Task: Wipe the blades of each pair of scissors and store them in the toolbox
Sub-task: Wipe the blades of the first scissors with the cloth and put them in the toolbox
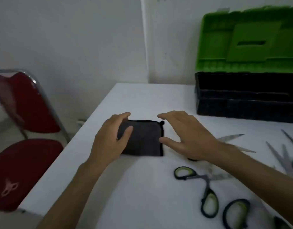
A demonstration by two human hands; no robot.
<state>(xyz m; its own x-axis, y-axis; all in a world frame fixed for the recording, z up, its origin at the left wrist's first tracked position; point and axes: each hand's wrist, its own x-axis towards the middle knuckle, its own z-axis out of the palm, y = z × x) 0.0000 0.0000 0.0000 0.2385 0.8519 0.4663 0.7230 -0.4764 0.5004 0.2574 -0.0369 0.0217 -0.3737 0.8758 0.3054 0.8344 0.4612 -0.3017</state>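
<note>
Close by, scissors [207, 187] lie on the white table [142, 187], then the left hand [109, 139] holds a dark cloth [142, 138], the right hand [185, 138] hovers spread beside it, and the toolbox [246, 95] stands open behind.

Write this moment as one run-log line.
left hand grips cloth | right hand open beside it | scissors on table, unwiped | toolbox open
</note>
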